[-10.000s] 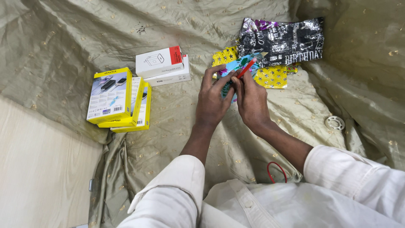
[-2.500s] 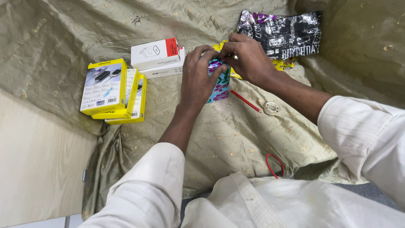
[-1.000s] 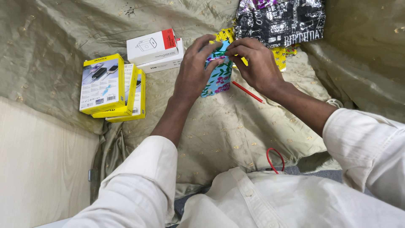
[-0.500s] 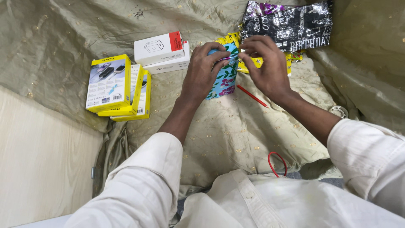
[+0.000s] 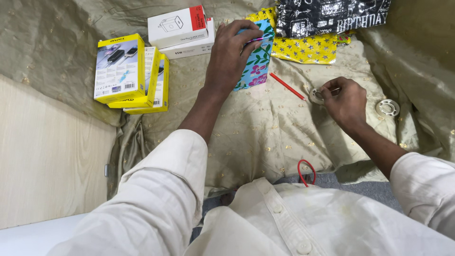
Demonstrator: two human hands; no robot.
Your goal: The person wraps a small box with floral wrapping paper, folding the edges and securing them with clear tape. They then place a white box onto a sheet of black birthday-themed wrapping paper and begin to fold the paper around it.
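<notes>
My left hand [image 5: 231,56] grips a small box wrapped in blue floral paper [image 5: 256,64], holding it on the olive cloth [image 5: 265,137]. My right hand [image 5: 345,101] has its fingertips on a clear tape roll [image 5: 316,95] lying on the cloth, to the right of the box. A red pen [image 5: 286,86] lies between the wrapped box and the tape roll.
Yellow boxes [image 5: 128,73] are stacked at the left, with white boxes [image 5: 180,29] behind them. Yellow star-print paper [image 5: 305,47] and black foil paper [image 5: 332,14] lie at the back. A second tape roll [image 5: 387,107] sits at the right. A red loop [image 5: 305,171] is near my shirt.
My right hand left the top of the wrapped box and dropped down right to the tape roll. My left hand stayed on the box.
</notes>
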